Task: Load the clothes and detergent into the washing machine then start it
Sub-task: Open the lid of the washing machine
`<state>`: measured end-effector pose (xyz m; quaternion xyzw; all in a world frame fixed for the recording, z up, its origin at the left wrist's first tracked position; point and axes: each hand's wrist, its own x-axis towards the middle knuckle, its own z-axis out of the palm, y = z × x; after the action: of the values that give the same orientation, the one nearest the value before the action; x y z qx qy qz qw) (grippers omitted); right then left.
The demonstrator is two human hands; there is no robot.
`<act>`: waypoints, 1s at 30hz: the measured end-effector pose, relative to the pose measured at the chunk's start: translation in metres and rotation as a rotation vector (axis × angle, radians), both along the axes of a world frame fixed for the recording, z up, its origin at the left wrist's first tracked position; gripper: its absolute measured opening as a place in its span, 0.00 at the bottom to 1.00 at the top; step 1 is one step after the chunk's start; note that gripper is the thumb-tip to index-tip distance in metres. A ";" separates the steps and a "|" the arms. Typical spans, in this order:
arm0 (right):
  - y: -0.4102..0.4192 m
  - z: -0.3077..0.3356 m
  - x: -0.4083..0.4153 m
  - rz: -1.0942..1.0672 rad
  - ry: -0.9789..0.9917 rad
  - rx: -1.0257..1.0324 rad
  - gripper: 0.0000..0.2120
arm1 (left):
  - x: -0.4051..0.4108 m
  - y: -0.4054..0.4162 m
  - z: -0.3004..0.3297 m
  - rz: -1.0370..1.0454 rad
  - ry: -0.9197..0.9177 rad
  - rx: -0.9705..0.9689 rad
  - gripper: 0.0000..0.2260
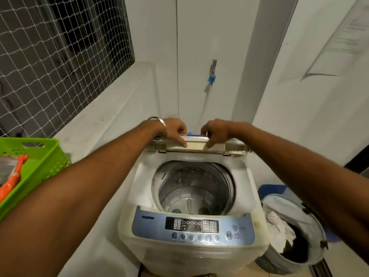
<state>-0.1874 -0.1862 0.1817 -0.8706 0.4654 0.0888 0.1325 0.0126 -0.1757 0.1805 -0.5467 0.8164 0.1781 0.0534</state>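
A white top-loading washing machine (191,198) stands below me, its steel drum (194,188) bare inside. Its folded lid (196,145) is raised at the back. My left hand (173,129) and my right hand (216,131) both grip the lid's top edge, fingers curled over it and thumbs on its front. A blue control panel (192,226) with buttons runs along the machine's front. At the lower right a laundry basket (289,234) holds white and dark clothes (283,234). No detergent is recognisable.
A green plastic crate (40,160) with an orange-and-grey item sits on the ledge at left. A netted window (60,56) fills the upper left. A tap with a hose (212,76) is on the wall behind the machine. A blue tub (273,189) stands behind the basket.
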 end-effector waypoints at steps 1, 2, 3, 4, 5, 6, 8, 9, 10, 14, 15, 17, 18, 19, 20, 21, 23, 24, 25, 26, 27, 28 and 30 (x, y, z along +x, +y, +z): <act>-0.006 0.007 0.001 -0.010 -0.005 -0.022 0.23 | 0.002 -0.007 0.005 0.018 0.016 -0.031 0.19; -0.012 0.013 0.002 -0.023 -0.013 -0.041 0.24 | 0.003 -0.012 0.010 0.036 0.030 -0.068 0.18; -0.017 0.020 0.003 -0.038 -0.022 -0.061 0.24 | 0.003 -0.018 0.014 0.057 0.045 -0.118 0.18; -0.022 0.026 0.004 -0.054 -0.035 -0.086 0.24 | 0.003 -0.023 0.018 0.082 0.062 -0.182 0.17; -0.027 0.032 0.005 -0.072 -0.047 -0.123 0.23 | 0.003 -0.027 0.021 0.109 0.079 -0.260 0.16; -0.032 0.036 0.006 -0.094 -0.057 -0.174 0.22 | 0.002 -0.030 0.024 0.137 0.088 -0.341 0.16; -0.040 0.039 0.008 -0.154 -0.075 -0.295 0.19 | -0.001 -0.036 0.026 0.195 0.096 -0.486 0.15; -0.043 0.039 0.009 -0.188 -0.088 -0.350 0.18 | -0.002 -0.040 0.026 0.224 0.102 -0.540 0.15; -0.046 0.038 0.010 -0.221 -0.105 -0.400 0.16 | -0.003 -0.044 0.025 0.251 0.106 -0.588 0.15; -0.057 0.032 0.011 -0.333 -0.211 -0.553 0.13 | -0.006 -0.061 0.020 0.345 0.137 -0.701 0.15; -0.059 0.031 0.011 -0.349 -0.230 -0.575 0.12 | -0.007 -0.065 0.019 0.361 0.135 -0.714 0.14; -0.064 0.028 0.012 -0.357 -0.229 -0.600 0.09 | -0.010 -0.075 0.019 0.372 0.098 -0.725 0.12; -0.066 0.025 0.013 -0.355 -0.221 -0.600 0.07 | -0.011 -0.081 0.019 0.369 0.072 -0.726 0.11; -0.068 0.022 0.013 -0.354 -0.216 -0.589 0.07 | -0.011 -0.086 0.018 0.363 0.049 -0.725 0.11; -0.071 0.019 0.014 -0.354 -0.214 -0.575 0.08 | -0.011 -0.090 0.017 0.354 0.028 -0.721 0.11; -0.074 0.017 0.014 -0.354 -0.217 -0.564 0.09 | -0.010 -0.094 0.016 0.342 0.011 -0.717 0.10; -0.081 0.013 0.012 -0.336 -0.224 -0.559 0.10 | -0.008 -0.101 0.015 0.307 -0.034 -0.713 0.10; -0.086 0.012 0.011 -0.320 -0.219 -0.557 0.09 | -0.008 -0.103 0.014 0.286 -0.059 -0.705 0.10; -0.090 0.012 0.011 -0.304 -0.210 -0.552 0.10 | -0.008 -0.105 0.014 0.265 -0.080 -0.693 0.11; -0.095 0.013 0.011 -0.291 -0.198 -0.546 0.10 | -0.008 -0.107 0.014 0.247 -0.097 -0.677 0.11; -0.099 0.013 0.011 -0.280 -0.184 -0.541 0.10 | -0.009 -0.109 0.013 0.233 -0.109 -0.659 0.13; -0.104 0.013 0.011 -0.274 -0.172 -0.536 0.11 | -0.009 -0.112 0.012 0.226 -0.115 -0.637 0.15; -0.113 0.012 0.013 -0.269 -0.155 -0.522 0.15 | -0.011 -0.117 0.008 0.226 -0.120 -0.586 0.21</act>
<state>-0.1743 -0.2990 0.1936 -0.8101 0.5720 -0.1190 -0.0499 0.0020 -0.2931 0.1881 -0.6356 0.7625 -0.0921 -0.0784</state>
